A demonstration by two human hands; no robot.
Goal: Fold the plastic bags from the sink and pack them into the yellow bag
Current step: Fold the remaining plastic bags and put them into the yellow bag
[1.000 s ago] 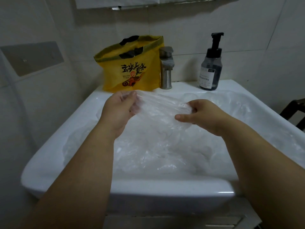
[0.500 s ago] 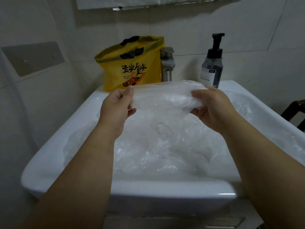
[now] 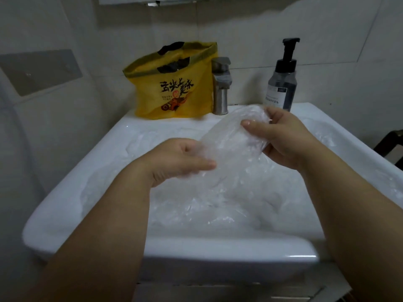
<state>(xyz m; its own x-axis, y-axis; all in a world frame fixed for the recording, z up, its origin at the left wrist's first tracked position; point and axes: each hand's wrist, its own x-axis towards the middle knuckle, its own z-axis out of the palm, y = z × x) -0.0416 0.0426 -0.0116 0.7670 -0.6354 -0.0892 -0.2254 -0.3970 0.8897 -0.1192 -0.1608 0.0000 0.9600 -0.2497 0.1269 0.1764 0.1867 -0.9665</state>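
Note:
A clear plastic bag (image 3: 231, 138), folded into a narrow strip, slants above the white sink (image 3: 196, 249). My left hand (image 3: 178, 160) holds its lower left end, thumb on top. My right hand (image 3: 283, 138) grips its upper right end near the faucet. More crumpled clear plastic bags (image 3: 229, 201) fill the sink basin below my hands. The yellow bag (image 3: 174, 83) with black characters stands open on the sink's back left ledge.
A steel faucet (image 3: 221, 88) stands right of the yellow bag. A dark pump bottle (image 3: 282, 81) sits at the back right. Tiled walls close in behind and left. A dark chair part (image 3: 390, 144) shows at the right edge.
The bag was stretched level between both hands. Now my left hand has dropped lower and toward the middle, my right stays high, and the strip slants and looks narrower.

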